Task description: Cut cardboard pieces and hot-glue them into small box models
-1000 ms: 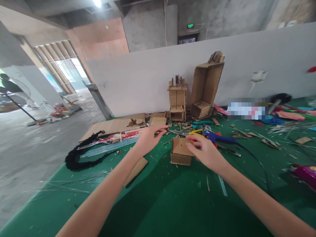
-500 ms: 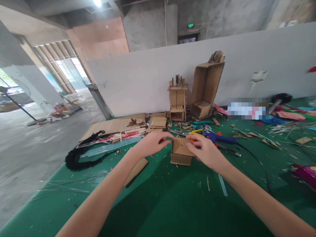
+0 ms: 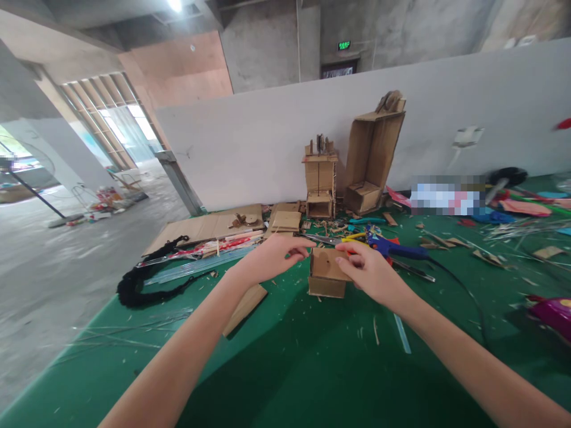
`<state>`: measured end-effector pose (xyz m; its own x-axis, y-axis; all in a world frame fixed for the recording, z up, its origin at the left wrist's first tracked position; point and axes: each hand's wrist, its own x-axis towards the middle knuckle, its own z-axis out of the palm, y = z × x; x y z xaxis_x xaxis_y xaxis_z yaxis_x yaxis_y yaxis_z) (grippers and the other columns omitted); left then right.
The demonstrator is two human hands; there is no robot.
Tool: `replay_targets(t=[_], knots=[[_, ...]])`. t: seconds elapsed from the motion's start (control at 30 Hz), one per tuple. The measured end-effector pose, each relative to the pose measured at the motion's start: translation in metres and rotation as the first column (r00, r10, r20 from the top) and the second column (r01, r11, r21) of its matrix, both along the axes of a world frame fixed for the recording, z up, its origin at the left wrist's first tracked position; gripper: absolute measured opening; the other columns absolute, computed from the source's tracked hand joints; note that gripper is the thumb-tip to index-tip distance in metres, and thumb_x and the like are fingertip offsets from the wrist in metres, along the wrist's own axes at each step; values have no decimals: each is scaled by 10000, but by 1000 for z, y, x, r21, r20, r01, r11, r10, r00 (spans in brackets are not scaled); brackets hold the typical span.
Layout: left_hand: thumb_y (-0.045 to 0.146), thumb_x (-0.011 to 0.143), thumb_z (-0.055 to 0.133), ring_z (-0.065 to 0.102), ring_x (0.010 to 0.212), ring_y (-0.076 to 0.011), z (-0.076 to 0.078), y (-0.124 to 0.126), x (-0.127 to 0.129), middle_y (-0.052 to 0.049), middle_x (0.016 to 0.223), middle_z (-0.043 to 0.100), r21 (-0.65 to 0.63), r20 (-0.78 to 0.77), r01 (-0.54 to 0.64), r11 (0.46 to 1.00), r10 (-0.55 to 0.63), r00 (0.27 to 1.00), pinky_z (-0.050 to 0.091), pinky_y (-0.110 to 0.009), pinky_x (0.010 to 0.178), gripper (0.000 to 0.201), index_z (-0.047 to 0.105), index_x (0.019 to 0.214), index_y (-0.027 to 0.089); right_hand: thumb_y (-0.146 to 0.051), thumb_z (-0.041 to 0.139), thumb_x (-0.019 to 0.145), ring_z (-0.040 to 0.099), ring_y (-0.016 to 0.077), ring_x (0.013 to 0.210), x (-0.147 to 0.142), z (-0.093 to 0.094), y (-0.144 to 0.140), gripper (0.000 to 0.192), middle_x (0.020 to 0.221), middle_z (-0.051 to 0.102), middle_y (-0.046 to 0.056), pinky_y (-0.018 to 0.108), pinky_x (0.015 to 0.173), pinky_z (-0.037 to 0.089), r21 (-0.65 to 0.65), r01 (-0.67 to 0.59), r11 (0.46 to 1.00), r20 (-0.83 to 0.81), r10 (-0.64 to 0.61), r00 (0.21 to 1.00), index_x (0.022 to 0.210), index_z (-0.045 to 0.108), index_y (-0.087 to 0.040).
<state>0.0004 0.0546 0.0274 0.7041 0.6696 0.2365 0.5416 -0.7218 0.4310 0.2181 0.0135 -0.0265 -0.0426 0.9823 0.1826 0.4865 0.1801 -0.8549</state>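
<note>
On green table (image 3: 312, 368), centre: 1 small cardboard box (image 3: 325, 274), open side up, resting on the surface. Right hand (image 3: 372, 274) grasps the box's right wall, thumb and fingers pinched on its top edge. Left hand (image 3: 272, 257) sits just left of the box, fingers curled, thumb and forefinger pinched together; whether they hold anything cannot be told. Behind box: scissors (image 3: 321, 239), blue glue gun (image 3: 395, 248) with black cord. Far edge, against white wall (image 3: 250, 148): 2 cardboard models (image 3: 320, 178). Left: black braided cord (image 3: 143, 276), flat cardboard sheets (image 3: 200, 227).
</note>
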Motion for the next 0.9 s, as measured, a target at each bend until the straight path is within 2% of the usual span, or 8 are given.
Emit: replay_targets(t=[0.2, 0.37, 0.53, 0.7, 0.9], knots=[[223, 746, 581, 616, 804, -166, 4, -5, 1, -45, 979, 668, -28, -92, 82, 996, -84, 992, 493, -296, 726, 426, 585, 1172, 234, -350, 492, 823, 618, 189, 633, 1, 1, 1, 310, 686, 645, 28, 287, 534, 461, 26, -49, 998, 27, 48, 998, 1073, 549, -176], [238, 712, 597, 607, 779, -157, 7, -9, 0, -45, 1016, 642, -90, -127, 123, 988, -134, 983, 483, -275, 691, 448, 565, 1159, 235, -377, 475, 833, 579, 173, 559, 2, 2, 1, 332, 642, 626, 17, 284, 490, 442, 13, -39, 999, 55, 39, 998, 1086, 543, -172], [293, 727, 626, 589, 762, -155, 1, -9, 5, -32, 895, 646, -30, -116, 112, 993, -114, 987, 455, -265, 698, 288, 605, 998, 196, -376, 483, 829, 616, 192, 647, 2, 0, 2, 333, 772, 670, 58, 298, 539, 470, 17, -47, 999, 42, 47, 998, 1088, 542, -175], [281, 759, 613, 589, 768, -137, -2, -7, 7, -23, 914, 641, -30, -121, 106, 994, -109, 987, 432, -245, 709, 237, 596, 979, 192, -361, 494, 826, 640, 216, 776, 3, -3, 4, 326, 847, 675, 76, 307, 615, 487, 32, -49, 998, 31, 48, 998, 1083, 549, -169], [324, 771, 633, 590, 768, -133, -1, -6, 5, -14, 885, 666, -43, -135, 115, 992, -120, 984, 416, -232, 687, 201, 624, 928, 198, -363, 486, 829, 626, 198, 678, 1, -3, 3, 359, 771, 666, 61, 288, 546, 458, 25, -12, 1000, 63, 10, 998, 1115, 545, -155]])
